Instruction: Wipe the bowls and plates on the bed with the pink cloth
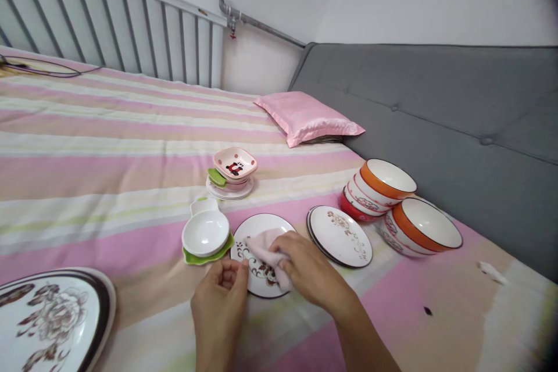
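Observation:
A white plate [257,225] with a dark rim and brown flower print lies flat on the striped bedsheet in front of me. My right hand [305,264] is closed on a pale pink cloth [260,244], which rests against the plate's face. At the plate's near left edge, my left hand [224,290] has its fingers curled, thumb and fingertips pinched on the rim. Just left of the plate sits a small white bowl [206,233] with a handle, on a green leaf-shaped dish [198,258]. To the right lie stacked flowered plates [342,235].
Orange-rimmed bowls stand at the right, several in a stack [370,189] and another bowl [421,226] beside it. Small patterned dishes [235,164] are piled farther back. Large oval plates [56,314] lie front left. A pink pillow [309,115] rests near the grey headboard [436,99].

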Action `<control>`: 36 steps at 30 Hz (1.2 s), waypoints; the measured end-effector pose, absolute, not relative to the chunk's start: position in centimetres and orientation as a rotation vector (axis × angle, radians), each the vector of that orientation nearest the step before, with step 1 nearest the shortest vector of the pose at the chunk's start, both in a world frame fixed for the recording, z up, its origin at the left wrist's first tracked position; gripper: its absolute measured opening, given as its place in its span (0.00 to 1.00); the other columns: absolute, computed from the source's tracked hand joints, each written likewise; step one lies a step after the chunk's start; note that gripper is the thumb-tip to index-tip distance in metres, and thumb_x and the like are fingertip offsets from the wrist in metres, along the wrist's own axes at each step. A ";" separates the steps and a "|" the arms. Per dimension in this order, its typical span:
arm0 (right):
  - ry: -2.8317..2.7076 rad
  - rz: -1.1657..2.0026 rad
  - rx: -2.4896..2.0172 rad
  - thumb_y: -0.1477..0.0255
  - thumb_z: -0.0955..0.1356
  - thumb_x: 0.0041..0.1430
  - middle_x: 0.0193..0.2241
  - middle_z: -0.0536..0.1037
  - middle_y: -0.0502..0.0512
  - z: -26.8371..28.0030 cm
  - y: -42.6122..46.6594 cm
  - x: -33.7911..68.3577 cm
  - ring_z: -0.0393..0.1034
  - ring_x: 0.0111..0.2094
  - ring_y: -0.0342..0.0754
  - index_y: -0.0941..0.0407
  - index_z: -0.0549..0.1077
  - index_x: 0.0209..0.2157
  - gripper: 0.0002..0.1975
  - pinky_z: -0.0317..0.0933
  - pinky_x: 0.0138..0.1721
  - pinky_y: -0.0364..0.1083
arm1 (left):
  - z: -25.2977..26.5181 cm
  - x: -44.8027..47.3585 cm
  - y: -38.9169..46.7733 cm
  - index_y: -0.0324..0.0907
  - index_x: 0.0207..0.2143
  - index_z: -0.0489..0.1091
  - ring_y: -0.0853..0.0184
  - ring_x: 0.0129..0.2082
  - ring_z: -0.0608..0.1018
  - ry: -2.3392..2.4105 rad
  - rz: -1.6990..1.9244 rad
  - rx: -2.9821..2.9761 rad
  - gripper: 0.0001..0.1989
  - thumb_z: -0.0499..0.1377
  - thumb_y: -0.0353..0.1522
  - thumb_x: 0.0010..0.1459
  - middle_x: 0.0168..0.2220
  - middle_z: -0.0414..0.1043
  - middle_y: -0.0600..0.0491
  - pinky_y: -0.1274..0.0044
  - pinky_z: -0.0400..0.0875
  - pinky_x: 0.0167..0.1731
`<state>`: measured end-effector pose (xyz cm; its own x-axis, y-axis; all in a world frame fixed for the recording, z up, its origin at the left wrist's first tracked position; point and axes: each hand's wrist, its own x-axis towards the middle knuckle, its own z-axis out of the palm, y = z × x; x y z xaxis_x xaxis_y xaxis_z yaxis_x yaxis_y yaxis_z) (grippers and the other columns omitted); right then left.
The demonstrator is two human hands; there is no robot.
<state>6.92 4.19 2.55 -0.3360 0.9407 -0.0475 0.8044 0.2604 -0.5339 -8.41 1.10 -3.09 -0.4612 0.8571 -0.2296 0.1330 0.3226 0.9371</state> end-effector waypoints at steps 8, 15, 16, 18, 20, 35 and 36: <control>-2.169 0.307 -1.915 0.71 0.60 0.61 0.60 0.58 0.63 -1.5 6.7 5.8 0.47 0.62 0.59 0.59 0.61 0.58 0.24 0.44 0.60 0.57 | -2.9 -8.3 1.1 0.41 0.26 0.70 0.65 0.24 0.71 1.889 1.232 0.883 0.17 0.61 0.46 0.41 0.22 0.70 0.54 0.74 0.64 0.29; -2.284 0.292 -1.789 0.62 0.56 0.64 0.65 0.44 0.58 -3.1 6.6 4.8 0.35 0.66 0.55 0.55 0.50 0.63 0.28 0.37 0.63 0.57 | -3.2 -7.9 1.0 0.41 0.29 0.71 0.61 0.31 0.73 1.978 1.280 1.073 0.16 0.60 0.44 0.42 0.31 0.71 0.49 0.70 0.66 0.36; -2.299 0.295 -1.756 0.62 0.55 0.65 0.65 0.44 0.57 -3.0 6.7 4.9 0.35 0.66 0.54 0.55 0.50 0.64 0.28 0.37 0.63 0.57 | -3.3 -7.8 1.0 0.41 0.30 0.71 0.60 0.32 0.73 1.984 1.296 1.094 0.17 0.60 0.44 0.42 0.32 0.71 0.49 0.69 0.66 0.36; -2.332 0.294 -1.684 0.62 0.55 0.65 0.65 0.44 0.57 -2.9 6.8 5.2 0.35 0.66 0.53 0.55 0.51 0.63 0.27 0.37 0.63 0.57 | -3.6 -7.7 1.1 0.41 0.31 0.71 0.60 0.32 0.72 1.988 1.325 1.117 0.18 0.60 0.44 0.42 0.33 0.70 0.48 0.68 0.67 0.36; -2.367 0.295 -1.614 0.62 0.55 0.65 0.65 0.44 0.56 -2.8 6.9 5.2 0.35 0.66 0.53 0.54 0.51 0.63 0.27 0.37 0.64 0.57 | -4.0 -7.6 1.2 0.40 0.33 0.71 0.61 0.31 0.72 1.979 1.336 1.123 0.19 0.60 0.45 0.42 0.33 0.69 0.49 0.67 0.68 0.35; -2.516 0.407 -1.270 0.67 0.61 0.63 0.64 0.52 0.53 -2.6 6.1 4.1 0.40 0.65 0.52 0.53 0.54 0.62 0.26 0.45 0.63 0.55 | -3.4 -6.4 0.7 0.36 0.46 0.66 0.54 0.49 0.70 1.916 1.477 1.057 0.28 0.60 0.42 0.45 0.46 0.68 0.43 0.61 0.63 0.50; -2.517 0.421 -1.257 0.67 0.61 0.62 0.63 0.53 0.52 -2.5 6.0 4.1 0.41 0.65 0.52 0.53 0.55 0.61 0.26 0.44 0.63 0.55 | -3.4 -6.4 0.7 0.37 0.47 0.66 0.54 0.49 0.70 1.924 1.483 1.064 0.28 0.60 0.42 0.45 0.46 0.68 0.43 0.60 0.63 0.50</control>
